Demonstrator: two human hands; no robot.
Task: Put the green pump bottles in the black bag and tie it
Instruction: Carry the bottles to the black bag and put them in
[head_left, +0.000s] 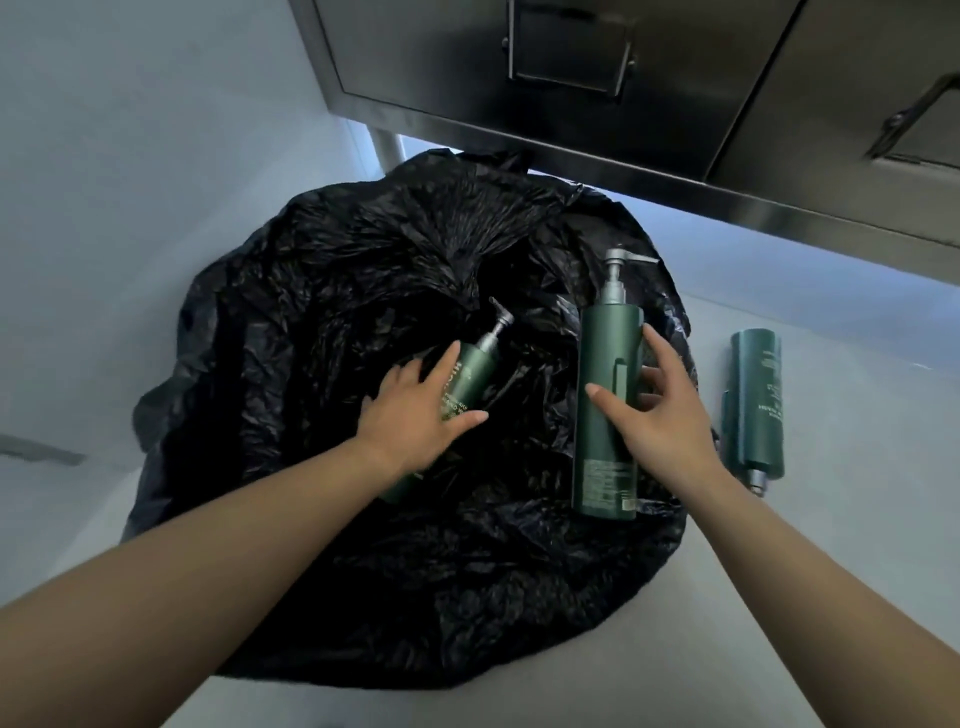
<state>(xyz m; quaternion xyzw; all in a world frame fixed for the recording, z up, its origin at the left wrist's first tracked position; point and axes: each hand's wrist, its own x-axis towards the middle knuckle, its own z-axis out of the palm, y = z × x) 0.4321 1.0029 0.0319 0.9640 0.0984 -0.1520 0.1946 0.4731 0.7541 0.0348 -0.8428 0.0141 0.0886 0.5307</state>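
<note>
Three green pump bottles in the head view, all lying flat. Black bag (363, 322) spread crumpled on the pale floor (779, 597), in front of a steel cabinet (597, 93). Small bottle (470, 371) lies tilted on the bag, pump pointing up-right toward the cabinet; my left hand (415, 410) rests on its lower body, fingers (444, 366) spread apart and flat, not closed round it. Tall bottle (605, 410) lies on the bag's right part, pump toward the cabinet, base toward me; my right hand (660, 410) is on its right side, thumb across the front, other fingers apart and touching the far edge, loosely cupping, grip not closed. Third bottle (756, 400) lies off the bag on the floor just right of it, pump toward me, untouched. Whether the bag mouth is open I cannot tell.
</note>
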